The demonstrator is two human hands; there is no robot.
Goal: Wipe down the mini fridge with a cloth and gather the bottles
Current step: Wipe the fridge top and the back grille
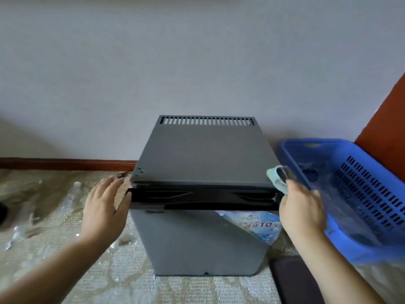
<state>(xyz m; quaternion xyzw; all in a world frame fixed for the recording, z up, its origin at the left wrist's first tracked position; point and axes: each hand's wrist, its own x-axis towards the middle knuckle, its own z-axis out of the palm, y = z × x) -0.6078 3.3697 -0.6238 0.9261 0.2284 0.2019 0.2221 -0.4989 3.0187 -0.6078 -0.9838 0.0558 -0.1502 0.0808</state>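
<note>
A grey mini fridge stands on the floor against the wall, its door shut, a black band along the door's top and a blue sticker at the door's right. My left hand is open, fingers spread, its thumb touching the left end of the black band. My right hand is at the fridge's top right corner, closed on a pale green cloth bunched against that corner. Clear plastic bottles lie on the floor to the left, blurred.
A blue plastic basket with slotted sides sits right of the fridge, something clear and dark inside. A dark mat lies at the lower right. Patterned carpet covers the floor. An orange-red panel is at the far right.
</note>
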